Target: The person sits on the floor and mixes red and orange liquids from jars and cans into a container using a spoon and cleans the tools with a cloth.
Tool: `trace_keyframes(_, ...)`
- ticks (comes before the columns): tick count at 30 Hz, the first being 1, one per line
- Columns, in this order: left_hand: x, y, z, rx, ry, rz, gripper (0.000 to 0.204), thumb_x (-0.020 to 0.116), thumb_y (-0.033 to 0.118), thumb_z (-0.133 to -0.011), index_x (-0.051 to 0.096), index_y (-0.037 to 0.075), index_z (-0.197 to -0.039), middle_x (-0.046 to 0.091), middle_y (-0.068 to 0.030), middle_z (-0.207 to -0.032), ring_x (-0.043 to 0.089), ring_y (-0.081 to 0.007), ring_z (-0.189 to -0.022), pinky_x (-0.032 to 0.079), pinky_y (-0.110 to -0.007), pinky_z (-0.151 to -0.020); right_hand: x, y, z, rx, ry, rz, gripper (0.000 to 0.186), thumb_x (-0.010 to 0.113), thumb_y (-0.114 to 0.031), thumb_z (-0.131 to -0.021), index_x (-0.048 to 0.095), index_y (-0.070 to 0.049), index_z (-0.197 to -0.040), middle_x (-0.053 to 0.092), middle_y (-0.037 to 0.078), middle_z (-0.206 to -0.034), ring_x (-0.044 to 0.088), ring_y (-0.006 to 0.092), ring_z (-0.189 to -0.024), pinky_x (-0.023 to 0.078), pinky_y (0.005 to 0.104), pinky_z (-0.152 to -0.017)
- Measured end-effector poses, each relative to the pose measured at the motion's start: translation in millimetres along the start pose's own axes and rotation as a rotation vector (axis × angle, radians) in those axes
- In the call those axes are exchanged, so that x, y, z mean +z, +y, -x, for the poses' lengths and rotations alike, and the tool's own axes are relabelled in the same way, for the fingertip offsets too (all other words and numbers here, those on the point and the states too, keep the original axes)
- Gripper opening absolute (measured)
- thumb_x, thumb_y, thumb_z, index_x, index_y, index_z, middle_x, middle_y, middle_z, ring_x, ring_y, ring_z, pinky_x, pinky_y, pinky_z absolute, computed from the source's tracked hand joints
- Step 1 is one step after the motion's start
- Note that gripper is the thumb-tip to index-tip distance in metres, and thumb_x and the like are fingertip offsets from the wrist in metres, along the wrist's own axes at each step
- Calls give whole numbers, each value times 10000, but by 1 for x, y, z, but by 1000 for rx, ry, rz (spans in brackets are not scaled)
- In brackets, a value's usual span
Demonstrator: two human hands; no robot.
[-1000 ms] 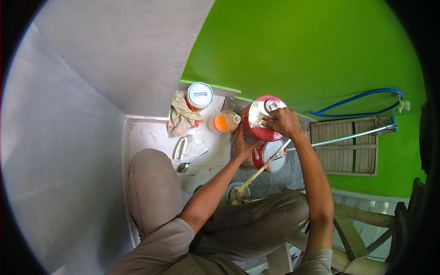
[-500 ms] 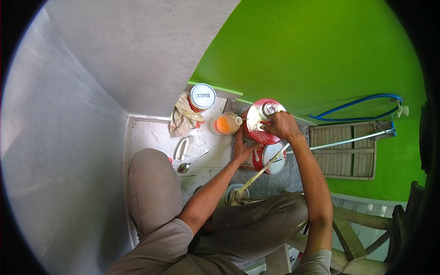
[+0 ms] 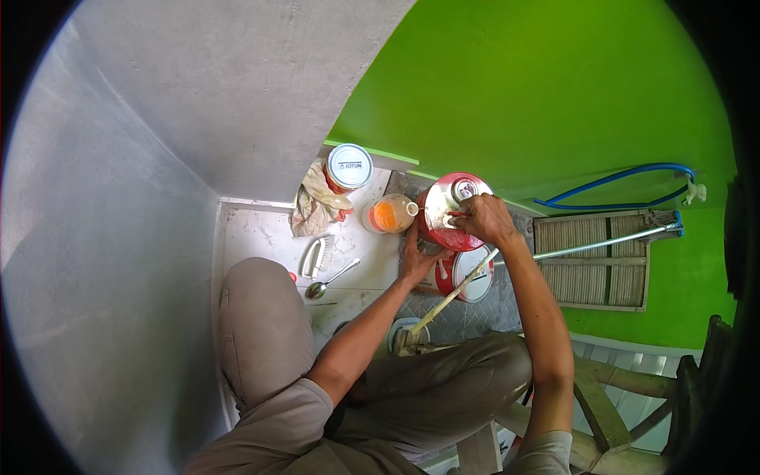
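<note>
My right hand [image 3: 484,218] is closed on the top handle of a red metal can [image 3: 450,237] with a silver top. My left hand [image 3: 416,255] grips the can's lower left side. The can is held tilted beside a clear plastic bottle [image 3: 384,218] with orange contents, whose open mouth is against or just by the can's left rim; a thin line there is too small to make out. Below the held can sits a second red can [image 3: 473,286] with a white lid, with a pale stick [image 3: 451,297] across it.
White-lidded can [image 3: 349,165], crumpled rag [image 3: 313,210], white brush [image 3: 314,257] and metal spoon [image 3: 332,279] on the white tiled ledge [image 3: 253,237]. Grey wall [image 3: 111,253] left, green wall [image 3: 514,87] behind. Right: blue hose [image 3: 617,176], slatted panel [image 3: 586,285], long metal pole [image 3: 602,243], bamboo frame [image 3: 625,380].
The held red can and my right hand have come slightly down relative to the bottle and lidded can. The view has shifted a little. Both hands keep their grip.
</note>
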State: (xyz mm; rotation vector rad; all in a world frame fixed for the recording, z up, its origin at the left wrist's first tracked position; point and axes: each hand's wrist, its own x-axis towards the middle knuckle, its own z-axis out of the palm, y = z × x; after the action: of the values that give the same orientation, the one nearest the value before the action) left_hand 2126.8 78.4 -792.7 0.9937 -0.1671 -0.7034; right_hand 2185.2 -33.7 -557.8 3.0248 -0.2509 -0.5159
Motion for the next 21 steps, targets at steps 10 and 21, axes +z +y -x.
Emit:
trace_keyframes(10,-4,4,0,-25,30,-29,1331,1006,210,-701,138,209,-1710,303,-98,-1689,329,-300,-1551,440,-607,-1183,-3,-4,-2,68,-66,41,326,864,-343,-808,807,-53,-945,777,179,-877,751,358,-874,584,466,-815)
trace_keyframes(21,-6,4,-1,-10,-6,-70,1314,1002,247,-709,152,187,-1709,339,-122,-1678,345,-313,-1545,510,-549,-1125,4,-2,-2,-8,12,17,371,874,-359,-797,798,-44,-978,770,197,-881,745,385,-874,588,478,-796)
